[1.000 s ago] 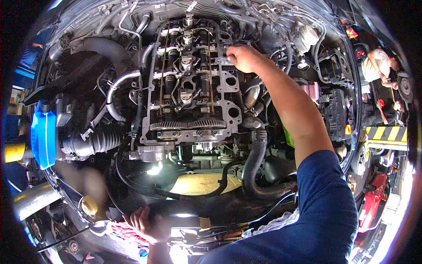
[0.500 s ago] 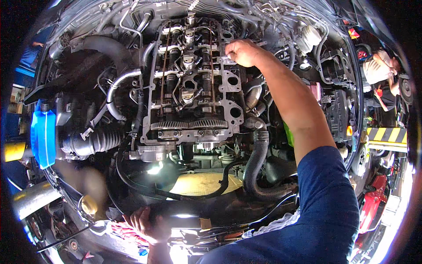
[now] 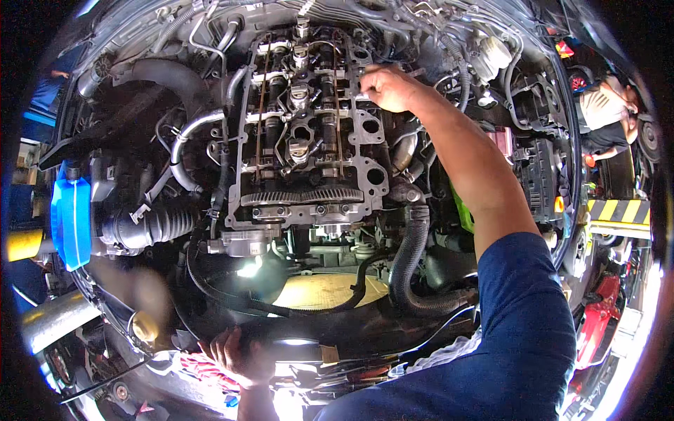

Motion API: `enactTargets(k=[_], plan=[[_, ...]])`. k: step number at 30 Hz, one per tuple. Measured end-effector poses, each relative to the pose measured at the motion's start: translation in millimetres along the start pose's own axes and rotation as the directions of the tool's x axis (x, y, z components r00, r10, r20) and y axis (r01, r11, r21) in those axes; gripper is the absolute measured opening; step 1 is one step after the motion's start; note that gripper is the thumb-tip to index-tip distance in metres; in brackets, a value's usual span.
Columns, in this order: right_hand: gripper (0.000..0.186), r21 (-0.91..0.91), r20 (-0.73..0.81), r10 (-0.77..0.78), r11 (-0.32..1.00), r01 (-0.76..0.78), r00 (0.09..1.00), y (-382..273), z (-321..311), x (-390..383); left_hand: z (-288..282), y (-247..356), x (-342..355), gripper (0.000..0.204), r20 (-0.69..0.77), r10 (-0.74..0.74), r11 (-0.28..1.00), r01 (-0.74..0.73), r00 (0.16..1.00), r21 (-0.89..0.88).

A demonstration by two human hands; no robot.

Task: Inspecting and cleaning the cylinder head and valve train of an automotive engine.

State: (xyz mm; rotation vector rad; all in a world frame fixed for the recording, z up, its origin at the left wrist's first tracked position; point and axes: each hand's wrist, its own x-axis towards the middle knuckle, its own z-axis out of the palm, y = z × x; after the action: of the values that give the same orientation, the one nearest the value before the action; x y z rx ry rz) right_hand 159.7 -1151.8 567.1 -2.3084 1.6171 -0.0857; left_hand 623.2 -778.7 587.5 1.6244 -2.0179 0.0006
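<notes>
An engine with its top cover off fills the middle, and its cylinder head (image 3: 365,186) shows two camshafts, a toothed gear (image 3: 302,198) at the near end and round ports along the right side. Over that right side, toward the far end, my right hand (image 3: 392,88) is closed, fingertips down at the head's edge. Something small and pale shows at the fingertips, too small to name. My left hand (image 3: 239,356) lies on the front edge of the engine bay with its fingers a little apart, beside a red-and-white cloth (image 3: 205,368).
A blue bottle (image 3: 70,217) stands at the left. A thick black hose (image 3: 411,259) curves down right of the engine, and a ribbed intake duct (image 3: 158,228) lies left of it. At the far right are another person (image 3: 605,116), a striped yellow-black bar (image 3: 618,212) and a red jack (image 3: 597,316).
My right hand has shifted very slightly at the same spot on the cylinder head. My left hand has hardly moved. The person at the far right has changed posture.
</notes>
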Motion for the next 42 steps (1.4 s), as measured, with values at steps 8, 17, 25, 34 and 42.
enactTargets(k=[8, 17, 25, 34, 42], plan=[[0.018, 0.098, -0.02, 0.08, 0.992, -0.077, 0.997, -12.1, -3.4, -7.4, -2.2, 0.1, -1.1, 0.036, 0.053, -0.034, 0.999, 0.035, 0.998, -0.013], [0.024, -0.23, -0.036, 0.157, 0.96, -0.161, 0.987, -37.7, -0.5, -22.9, -0.3, -1.3, -3.6, 0.036, 0.036, -0.062, 0.998, 0.062, 0.997, -0.009], [0.02, -0.399, -0.014, 0.229, 0.891, -0.215, 0.973, -32.0, 29.0, -21.5, -2.3, 0.9, 0.1, 0.037, 0.028, -0.052, 0.999, 0.051, 0.998, 0.013], [0.015, -0.035, -0.119, 0.273, 0.96, -0.279, 0.954, -23.3, 44.6, -17.2, -0.1, 1.1, 1.0, 0.032, -0.022, -0.041, 0.998, 0.04, 0.999, -0.04], [0.021, -0.047, -0.161, 0.337, 0.936, -0.348, 0.928, -34.8, 32.8, -26.4, -1.3, 0.7, 0.6, 0.035, 0.013, -0.017, 1.0, 0.017, 1.0, 0.015]])
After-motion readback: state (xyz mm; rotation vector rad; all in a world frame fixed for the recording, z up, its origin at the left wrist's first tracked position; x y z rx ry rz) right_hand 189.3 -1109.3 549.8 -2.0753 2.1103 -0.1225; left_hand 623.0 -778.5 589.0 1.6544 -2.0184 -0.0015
